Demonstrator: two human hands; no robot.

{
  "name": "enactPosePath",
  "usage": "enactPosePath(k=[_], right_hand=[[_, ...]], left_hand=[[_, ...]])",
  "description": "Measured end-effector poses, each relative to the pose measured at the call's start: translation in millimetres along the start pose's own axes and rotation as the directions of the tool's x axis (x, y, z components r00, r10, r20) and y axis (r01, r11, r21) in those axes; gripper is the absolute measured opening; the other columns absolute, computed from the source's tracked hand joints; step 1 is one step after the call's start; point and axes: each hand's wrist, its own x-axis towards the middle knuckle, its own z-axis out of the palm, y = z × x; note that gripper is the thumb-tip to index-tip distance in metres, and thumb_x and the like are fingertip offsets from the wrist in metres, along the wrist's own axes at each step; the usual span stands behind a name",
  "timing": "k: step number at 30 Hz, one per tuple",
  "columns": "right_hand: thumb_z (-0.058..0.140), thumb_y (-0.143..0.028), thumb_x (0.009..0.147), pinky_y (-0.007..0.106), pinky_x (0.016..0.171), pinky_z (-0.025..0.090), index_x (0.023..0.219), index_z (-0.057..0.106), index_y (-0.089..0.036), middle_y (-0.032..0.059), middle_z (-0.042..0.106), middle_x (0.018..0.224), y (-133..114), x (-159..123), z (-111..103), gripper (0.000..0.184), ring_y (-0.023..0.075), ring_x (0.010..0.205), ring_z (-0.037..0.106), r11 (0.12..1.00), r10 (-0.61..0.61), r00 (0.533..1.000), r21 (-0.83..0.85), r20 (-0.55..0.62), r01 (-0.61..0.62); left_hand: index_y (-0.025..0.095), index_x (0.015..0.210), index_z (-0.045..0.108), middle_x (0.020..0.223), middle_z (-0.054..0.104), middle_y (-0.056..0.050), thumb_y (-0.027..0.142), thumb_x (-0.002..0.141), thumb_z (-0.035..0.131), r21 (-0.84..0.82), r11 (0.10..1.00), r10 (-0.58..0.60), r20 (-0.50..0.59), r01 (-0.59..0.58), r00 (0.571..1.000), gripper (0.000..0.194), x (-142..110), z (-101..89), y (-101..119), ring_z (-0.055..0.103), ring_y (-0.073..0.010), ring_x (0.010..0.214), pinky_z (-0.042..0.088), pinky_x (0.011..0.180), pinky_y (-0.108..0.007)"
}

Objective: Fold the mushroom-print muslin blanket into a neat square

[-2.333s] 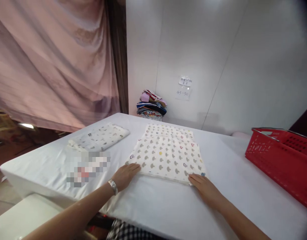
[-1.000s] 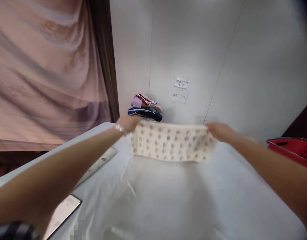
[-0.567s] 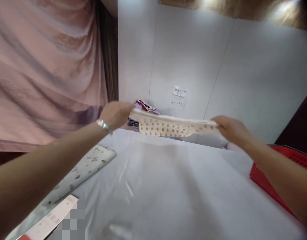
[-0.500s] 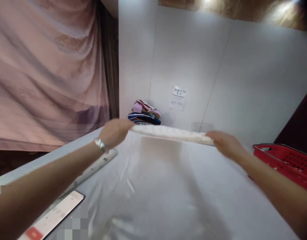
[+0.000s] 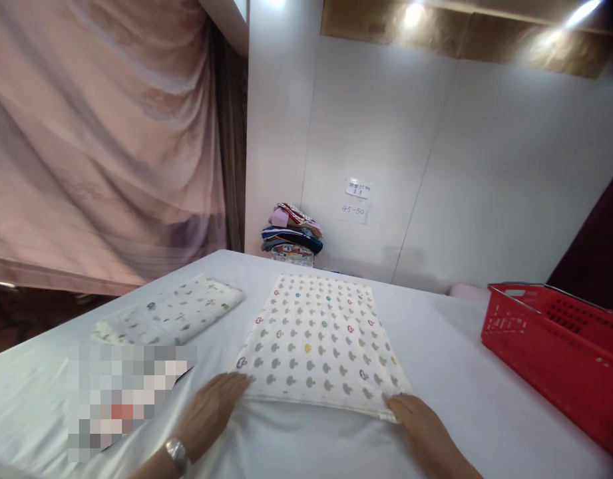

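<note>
Mushroom-print cloth (image 5: pixel 316 339), held taut in the air 0.5 s ago, now lies flat on the white table (image 5: pixel 450 386); left hand (image 5: pixel 212 404) and right hand (image 5: pixel 418 422) rest at its 2 near corners, pinch or mere touch cannot be told; the laying-down looks complete.

The white cloth (image 5: pixel 316 342) (mushroom-printed) lies flat on the table (image 5: pixel 436 372).

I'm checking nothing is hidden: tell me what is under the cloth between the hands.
The cloth lies on a white table cover, visible around it. The area directly beneath is covered; anything there cannot be seen.
</note>
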Motion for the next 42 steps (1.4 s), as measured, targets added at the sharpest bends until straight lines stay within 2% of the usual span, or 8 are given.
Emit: enactPosePath(k=[8,14,20,25,29,33,36,42], right_hand=[[0.036,-0.006,0.077,0.036,0.082,0.051,0.103,0.065,-0.020,0.0083,0.067,0.102,-18,-1,-6,0.042,0.0211,0.093,0.061,0.999,0.046,0.999,-0.003,-0.018,-0.046],[0.037,-0.002,0.071,0.037,0.090,0.046,0.107,0.063,-0.020,0.0083,0.062,0.110,-25,-2,-18,0.048,0.0204,0.102,0.056,0.982,0.095,0.991,0.155,0.093,-0.109],[0.039,-0.009,0.076,0.047,0.108,0.024,0.125,0.051,-0.023,0.0066,0.050,0.130,-40,-3,-35,0.053,0.0227,0.123,0.041,0.920,0.179,0.958,0.306,0.225,-0.244],[0.036,-0.035,0.089,0.045,0.111,0.018,0.139,0.031,-0.026,0.0012,0.023,0.147,-55,31,-54,0.051,0.0219,0.136,0.015,0.864,0.213,0.932,0.389,0.294,-0.320],[0.034,-0.046,0.089,0.047,0.111,0.012,0.140,0.030,-0.024,0.0022,0.018,0.148,-51,47,-30,0.056,0.0229,0.137,0.011,0.867,0.249,0.875,0.307,0.414,-0.392],[0.033,-0.052,0.087,0.046,0.111,0.011,0.137,0.035,-0.023,0.0026,0.021,0.147,-37,42,2,0.058,0.0228,0.136,0.012,0.846,0.295,0.799,0.244,0.524,-0.473],[0.031,-0.052,0.086,0.045,0.111,0.015,0.135,0.039,-0.022,0.0029,0.023,0.147,-30,52,5,0.058,0.0227,0.136,0.014,0.810,0.326,0.767,0.255,0.553,-0.528],[0.026,-0.052,0.088,0.041,0.110,0.019,0.138,0.034,-0.021,0.0038,0.018,0.149,-21,119,9,0.060,0.0224,0.137,0.013,0.867,0.335,0.889,0.266,0.313,-0.421]], left_hand=[[0.024,0.114,0.061,0.113,0.064,-0.004,0.008,0.078,0.035,-0.040,0.999,-0.024,0.119,0.029,0.993,0.047,-13,0.0,3,0.061,-0.0195,0.102,0.050,0.087,-0.035],[0.028,0.121,0.056,0.124,0.057,-0.001,0.012,0.078,0.036,-0.153,0.972,-0.145,0.219,0.181,0.965,0.050,-21,3.2,3,0.052,-0.0176,0.115,0.044,0.096,-0.034],[0.027,0.119,0.057,0.124,0.057,-0.001,0.017,0.077,0.039,-0.194,0.946,-0.219,0.212,0.260,0.952,0.046,-27,1.3,12,0.050,-0.0203,0.117,0.043,0.097,-0.039],[0.025,0.119,0.057,0.124,0.057,-0.003,0.022,0.083,0.038,-0.209,0.941,-0.230,0.174,0.265,0.957,0.040,2,-13.5,39,0.047,-0.0213,0.120,0.034,0.103,-0.044],[0.025,0.118,0.057,0.129,0.053,-0.006,0.039,0.087,0.039,-0.195,0.931,-0.254,0.263,0.309,0.931,0.039,21,-14.3,54,0.044,-0.0236,0.123,0.029,0.104,-0.047],[0.025,0.128,0.047,0.136,0.045,-0.005,0.046,0.088,0.036,-0.146,0.925,-0.287,0.335,0.351,0.897,0.047,12,-4.5,56,0.039,-0.0236,0.126,0.029,0.105,-0.046],[0.026,0.132,0.043,0.138,0.042,-0.004,0.047,0.090,0.033,-0.126,0.932,-0.289,0.307,0.340,0.907,0.048,3,-0.3,58,0.037,-0.0228,0.128,0.026,0.106,-0.045],[0.026,0.132,0.042,0.139,0.041,-0.004,0.047,0.090,0.033,-0.148,0.924,-0.295,0.315,0.354,0.902,0.048,3,-2.1,61,0.035,-0.0232,0.129,0.026,0.107,-0.046]])
